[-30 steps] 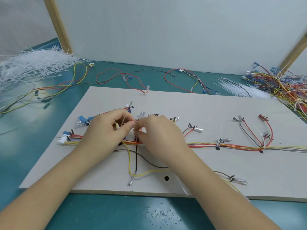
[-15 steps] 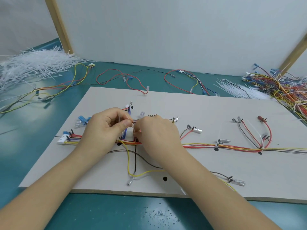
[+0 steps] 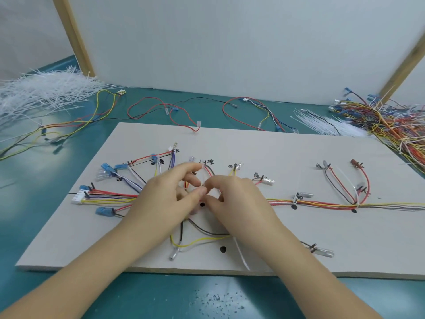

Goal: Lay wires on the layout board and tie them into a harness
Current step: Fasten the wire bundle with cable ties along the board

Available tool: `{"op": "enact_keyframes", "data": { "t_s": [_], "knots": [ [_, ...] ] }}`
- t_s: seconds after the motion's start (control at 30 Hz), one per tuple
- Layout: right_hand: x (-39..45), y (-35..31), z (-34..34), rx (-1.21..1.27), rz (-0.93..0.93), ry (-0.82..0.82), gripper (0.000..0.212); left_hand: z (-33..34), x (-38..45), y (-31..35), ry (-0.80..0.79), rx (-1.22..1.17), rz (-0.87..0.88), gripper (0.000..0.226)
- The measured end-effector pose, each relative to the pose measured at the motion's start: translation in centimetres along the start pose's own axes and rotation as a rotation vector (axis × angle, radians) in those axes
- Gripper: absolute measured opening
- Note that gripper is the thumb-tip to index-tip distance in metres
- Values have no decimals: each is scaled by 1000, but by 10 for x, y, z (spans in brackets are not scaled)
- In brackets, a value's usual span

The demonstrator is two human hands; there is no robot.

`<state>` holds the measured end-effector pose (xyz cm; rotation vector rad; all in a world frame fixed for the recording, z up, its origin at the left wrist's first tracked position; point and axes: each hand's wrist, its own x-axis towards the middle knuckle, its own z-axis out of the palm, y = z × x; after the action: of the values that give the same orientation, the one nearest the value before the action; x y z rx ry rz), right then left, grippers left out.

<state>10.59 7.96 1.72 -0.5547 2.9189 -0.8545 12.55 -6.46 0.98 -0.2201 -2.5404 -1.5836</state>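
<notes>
Toward the left edge of the layout board (image 3: 138, 245), the white connector (image 3: 77, 198) and blue terminals (image 3: 107, 169) sit on their marks, their wires converging into the trunk bundle (image 3: 322, 204) that runs along the board's middle to its right edge. Over the middle-left of the board the left hand (image 3: 165, 201) has thumb and forefinger curled together, pinching what looks like a thin white cable tie (image 3: 202, 180) just above the bundle; the right hand (image 3: 236, 199) meets it fingertip to fingertip, fingers curled in and apparently pinching the same tie, though its palm hides the actual contact. The likely step is threading or cinching a tie at the junction by the black dot (image 3: 202, 204). The risks follow from that: the hands cover the branch point, so the tie may catch a stray lead, such as the yellow wire (image 3: 200, 240) looping toward the near edge, or leave one out. A hard pull could drag the branch leads off their marks, and a tie closed off the dot would fix the breakout in the wrong place. Further right, two ties (image 3: 295, 199) already hold the trunk, and one terminal (image 3: 322, 252) lies near the near edge.
</notes>
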Motion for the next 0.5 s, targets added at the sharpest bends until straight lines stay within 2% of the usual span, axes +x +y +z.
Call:
{"op": "enact_keyframes", "data": {
  "t_s": [0.07, 0.17, 0.33, 0.5],
  "knots": [
    [0, 2, 3, -8, -15, 32, 10, 0, 2, -3, 9, -1, 17, 28],
    [1, 4, 4, -6, -14, 44, 9, -2, 5, 0, 65, 136, 174, 21],
    [1, 5, 7, 1, -32, 37, 14, 2, 2, 3, -39, 236, 299, 8],
    [-1, 2, 9, -59, -5, 31, 16, -1, 0, -1, -15, 98, 246, 17]
  ]
}}
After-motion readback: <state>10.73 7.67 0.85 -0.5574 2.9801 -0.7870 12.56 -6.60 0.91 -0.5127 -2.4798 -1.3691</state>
